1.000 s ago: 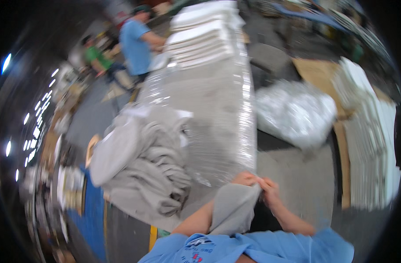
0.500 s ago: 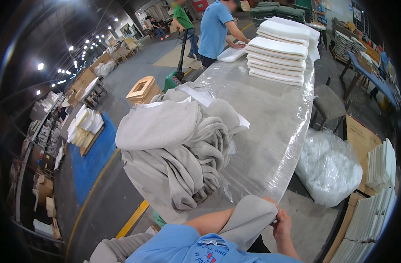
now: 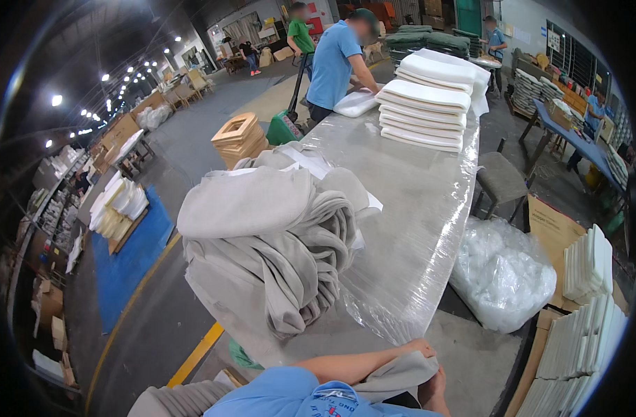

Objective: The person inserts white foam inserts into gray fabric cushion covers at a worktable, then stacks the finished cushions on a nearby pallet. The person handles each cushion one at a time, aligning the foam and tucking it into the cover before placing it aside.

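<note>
Close to my body at the lower edge, a grey fabric cover point(image 3: 396, 375) hangs folded between my hands. My left forearm reaches across to the right, and my left hand point(image 3: 420, 349) is closed on the cover's upper edge. Just below it, my right hand point(image 3: 435, 390) grips the same cover at its right side; its fingertips are partly hidden. Ahead of me to the left, a large heap of similar grey covers point(image 3: 252, 201) lies on the near end of the plastic-wrapped table point(image 3: 401, 243).
White foam pads point(image 3: 424, 104) are stacked at the table's far end, where a co-worker in blue point(image 3: 335, 59) leans over. A clear plastic bag point(image 3: 502, 278) and white pads point(image 3: 588, 267) stand at the right. Wooden frames point(image 3: 240, 139) and a pallet jack point(image 3: 284, 125) are left of the table.
Both hands have come lower and closer to my body, and the cover between them is more bunched. The view has shifted, so the table sits further left.
</note>
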Tool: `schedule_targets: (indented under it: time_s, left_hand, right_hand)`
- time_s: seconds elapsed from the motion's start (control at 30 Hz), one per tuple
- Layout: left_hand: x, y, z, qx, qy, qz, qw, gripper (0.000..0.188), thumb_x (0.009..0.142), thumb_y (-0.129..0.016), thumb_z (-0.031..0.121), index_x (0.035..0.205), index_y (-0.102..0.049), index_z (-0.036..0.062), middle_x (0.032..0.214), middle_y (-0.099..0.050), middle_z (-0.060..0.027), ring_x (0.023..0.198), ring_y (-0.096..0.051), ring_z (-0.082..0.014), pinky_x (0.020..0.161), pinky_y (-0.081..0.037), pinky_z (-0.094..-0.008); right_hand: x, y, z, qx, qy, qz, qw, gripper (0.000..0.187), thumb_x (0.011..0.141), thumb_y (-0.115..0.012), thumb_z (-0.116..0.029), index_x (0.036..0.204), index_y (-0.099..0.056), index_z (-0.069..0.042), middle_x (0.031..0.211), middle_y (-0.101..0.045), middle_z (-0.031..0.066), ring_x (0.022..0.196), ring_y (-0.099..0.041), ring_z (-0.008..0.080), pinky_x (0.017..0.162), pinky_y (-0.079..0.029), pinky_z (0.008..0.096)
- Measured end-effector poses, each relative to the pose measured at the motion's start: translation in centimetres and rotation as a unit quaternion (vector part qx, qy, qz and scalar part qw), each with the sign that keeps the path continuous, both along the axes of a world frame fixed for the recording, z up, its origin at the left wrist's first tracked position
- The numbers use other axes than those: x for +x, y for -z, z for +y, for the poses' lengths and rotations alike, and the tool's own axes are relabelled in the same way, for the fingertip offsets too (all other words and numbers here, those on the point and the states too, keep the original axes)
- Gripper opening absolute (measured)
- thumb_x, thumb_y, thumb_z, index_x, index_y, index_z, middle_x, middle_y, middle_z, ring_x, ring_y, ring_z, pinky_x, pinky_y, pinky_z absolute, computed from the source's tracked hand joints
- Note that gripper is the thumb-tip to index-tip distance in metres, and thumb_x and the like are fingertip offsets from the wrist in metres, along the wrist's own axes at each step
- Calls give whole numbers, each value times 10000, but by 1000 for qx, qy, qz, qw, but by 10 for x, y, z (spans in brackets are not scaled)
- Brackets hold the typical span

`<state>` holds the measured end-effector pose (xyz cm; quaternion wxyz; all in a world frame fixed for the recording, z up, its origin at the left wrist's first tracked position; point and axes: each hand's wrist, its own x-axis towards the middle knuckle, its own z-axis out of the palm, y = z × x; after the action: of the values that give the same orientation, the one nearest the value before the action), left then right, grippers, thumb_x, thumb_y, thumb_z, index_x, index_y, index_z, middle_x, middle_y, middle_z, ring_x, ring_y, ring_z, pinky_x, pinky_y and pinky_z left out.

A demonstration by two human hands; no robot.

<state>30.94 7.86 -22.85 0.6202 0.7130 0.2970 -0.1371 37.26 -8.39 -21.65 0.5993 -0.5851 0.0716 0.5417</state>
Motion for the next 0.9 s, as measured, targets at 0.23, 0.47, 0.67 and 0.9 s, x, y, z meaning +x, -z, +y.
schedule_targets:
  time_s: [0.23, 0.47, 0.67, 0.9]
  left_hand:
    - [15, -17, 6, 128, 104, -7, 986, 518, 909, -676, 523, 1008, -805, 31, 1022, -754, -268, 956, -745, -408, 858, -568, -477]
    - [20, -10, -1, 177, 60, -33, 982, 392, 839, -700, 418, 912, -809, 49, 921, -754, -244, 865, -739, -426, 792, -568, -513]
    - [20, 3, 1, 91, 7, -21, 996, 377, 772, -745, 270, 924, -773, -74, 958, -742, -307, 932, -748, -449, 818, -584, -516]
    - [15, 9, 8, 127, -10, -18, 992, 391, 798, -744, 286, 898, -757, -92, 970, -722, -339, 933, -729, -482, 820, -580, -525]
  right_hand:
    - [13, 30, 3, 130, 38, 238, 962, 463, 1065, -437, -428, 1327, -619, -92, 1258, -703, 142, 1124, -696, 336, 979, -575, 513]
    - [24, 68, 17, 167, -74, 153, 971, 575, 1078, -397, -583, 1311, -641, -118, 1224, -723, 103, 1083, -717, 296, 937, -598, 479]
    - [12, 67, 45, 65, -101, 118, 986, 596, 1072, -397, -607, 1318, -638, -121, 1223, -723, 100, 1085, -717, 294, 938, -598, 474]
    - [9, 75, 61, 38, -128, 107, 985, 622, 1066, -396, -636, 1326, -635, -124, 1221, -724, 97, 1088, -716, 292, 938, -598, 468]
